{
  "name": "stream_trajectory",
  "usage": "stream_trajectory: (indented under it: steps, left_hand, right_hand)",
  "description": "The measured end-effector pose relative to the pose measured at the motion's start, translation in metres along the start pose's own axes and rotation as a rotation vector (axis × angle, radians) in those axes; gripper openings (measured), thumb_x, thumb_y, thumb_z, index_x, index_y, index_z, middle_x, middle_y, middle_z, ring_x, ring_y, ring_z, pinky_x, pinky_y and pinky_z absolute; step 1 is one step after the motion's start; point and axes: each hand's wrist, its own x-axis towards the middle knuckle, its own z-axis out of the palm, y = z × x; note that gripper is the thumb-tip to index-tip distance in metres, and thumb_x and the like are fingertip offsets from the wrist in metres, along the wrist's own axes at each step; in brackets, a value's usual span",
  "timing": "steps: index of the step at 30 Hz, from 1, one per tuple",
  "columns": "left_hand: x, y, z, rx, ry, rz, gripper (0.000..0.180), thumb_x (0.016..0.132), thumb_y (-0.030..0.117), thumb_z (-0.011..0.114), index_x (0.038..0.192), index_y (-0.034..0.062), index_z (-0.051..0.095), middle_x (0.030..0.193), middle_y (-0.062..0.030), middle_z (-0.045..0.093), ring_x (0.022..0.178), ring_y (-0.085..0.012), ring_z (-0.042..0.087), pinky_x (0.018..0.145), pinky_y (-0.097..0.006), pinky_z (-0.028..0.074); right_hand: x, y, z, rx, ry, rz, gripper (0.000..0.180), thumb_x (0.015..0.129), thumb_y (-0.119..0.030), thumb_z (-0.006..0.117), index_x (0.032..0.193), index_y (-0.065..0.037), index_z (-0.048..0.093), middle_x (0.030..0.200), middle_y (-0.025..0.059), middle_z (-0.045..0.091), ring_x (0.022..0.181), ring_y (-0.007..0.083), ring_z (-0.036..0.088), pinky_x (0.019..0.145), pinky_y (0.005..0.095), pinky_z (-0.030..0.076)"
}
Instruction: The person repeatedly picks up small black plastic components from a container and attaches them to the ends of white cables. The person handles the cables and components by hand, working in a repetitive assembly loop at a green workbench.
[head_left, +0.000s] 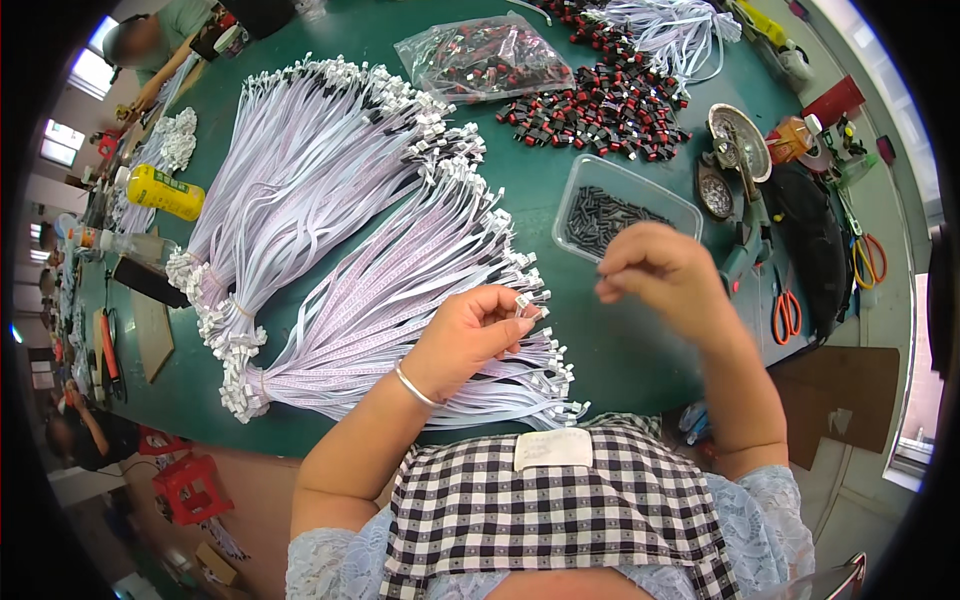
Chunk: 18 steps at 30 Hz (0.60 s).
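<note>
My left hand (468, 335) pinches the white connector end of a pale flat ribbon cable (523, 300), lifted from the fanned bundle of such cables (400, 290) under it. A thin bracelet rings that wrist. My right hand (662, 272) hovers just right of the connector, fingers curled together as if pinching something small; what it holds is hidden. It is above the near edge of a clear plastic tray (683, 212) of small dark parts. Both hands work over a green table (620, 350).
More tied ribbon-cable bundles (300, 160) spread left. Red-and-black small switches (600, 105) lie loose at the back, beside a clear bag (480, 55) of them. Orange-handled scissors (787, 312), a round metal tin (740, 135) and tools sit right. A yellow bottle (165, 192) stands left; another person sits far left.
</note>
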Motion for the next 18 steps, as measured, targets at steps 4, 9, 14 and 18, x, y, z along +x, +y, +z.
stream_trajectory:
  steps: [4, 9, 14, 18]
  left_hand:
    - [-0.001, 0.004, 0.003, 0.002, 0.019, -0.012, 0.018, 0.090, 0.012, 0.062, 0.102, 0.0000, 0.065, 0.082, -0.0002, 0.059, 0.067, -0.0062, 0.052, 0.060, -0.019, 0.042]
    - [-0.002, 0.006, 0.003, 0.034, 0.003, 0.011, 0.020, 0.091, 0.014, 0.061, 0.101, -0.0020, 0.066, 0.078, 0.0007, 0.056, 0.065, -0.0057, 0.049, 0.059, -0.019, 0.040]
    - [-0.003, 0.007, 0.002, 0.068, -0.014, 0.000, 0.021, 0.091, 0.013, 0.060, 0.103, -0.0028, 0.066, 0.076, 0.0018, 0.055, 0.064, -0.0051, 0.047, 0.058, -0.018, 0.038]
    - [0.000, 0.003, 0.003, -0.020, 0.012, 0.031, 0.023, 0.091, 0.010, 0.059, 0.111, 0.0002, 0.060, 0.076, 0.0020, 0.055, 0.062, -0.0046, 0.048, 0.057, -0.017, 0.039]
  right_hand:
    - [-0.009, 0.022, 0.028, 0.252, 0.020, 0.207, 0.009, 0.087, 0.000, 0.061, 0.095, 0.003, 0.062, 0.084, 0.0057, 0.063, 0.071, 0.0116, 0.063, 0.063, 0.0228, 0.052]
    - [-0.012, 0.020, 0.042, 0.113, 0.041, 0.254, 0.009, 0.086, -0.006, 0.064, 0.093, 0.000, 0.062, 0.080, 0.0052, 0.063, 0.067, 0.0108, 0.061, 0.060, 0.0244, 0.049]
    - [-0.013, 0.016, 0.031, -0.605, 0.031, -0.137, 0.011, 0.081, -0.006, 0.066, 0.090, -0.003, 0.061, 0.077, 0.0104, 0.059, 0.070, 0.0222, 0.061, 0.063, 0.0325, 0.048]
    - [-0.019, 0.012, 0.029, -0.586, -0.056, -0.091, 0.010, 0.079, -0.005, 0.066, 0.087, -0.003, 0.061, 0.080, 0.0117, 0.059, 0.074, 0.0271, 0.061, 0.065, 0.0347, 0.048]
